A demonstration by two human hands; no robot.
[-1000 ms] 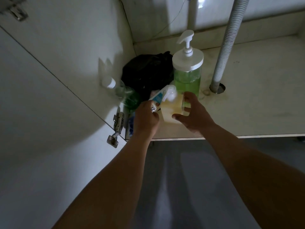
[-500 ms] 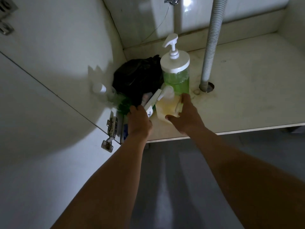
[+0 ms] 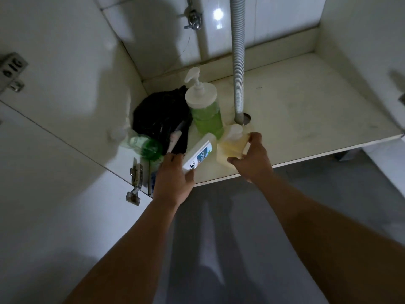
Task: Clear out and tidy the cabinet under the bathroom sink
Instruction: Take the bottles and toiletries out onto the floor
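Note:
The open cabinet's floor [image 3: 306, 119] holds a cluster of items at its front left. My left hand [image 3: 173, 178] grips the lower end of a white tube-shaped bottle with a blue label [image 3: 198, 153], tilted toward the back. My right hand [image 3: 252, 159] holds a small yellowish pump bottle [image 3: 230, 147] between thumb and fingers. Behind them stands a tall pump bottle of green liquid [image 3: 205, 108]. A crumpled black bag [image 3: 162, 115] lies to its left, and a green plastic bottle [image 3: 144, 144] lies on its side by the left wall.
A grey corrugated drain hose [image 3: 238, 62] drops through a hole in the cabinet floor right of the green pump bottle. A metal valve [image 3: 194, 20] sits on the back wall. The open door with hinges [image 3: 135, 174] is at left. Grey floor lies below.
The view has shifted, showing more of the cabinet. My left hand has tilted the white tube-shaped bottle further out from the cluster. My right hand stays on the yellowish bottle.

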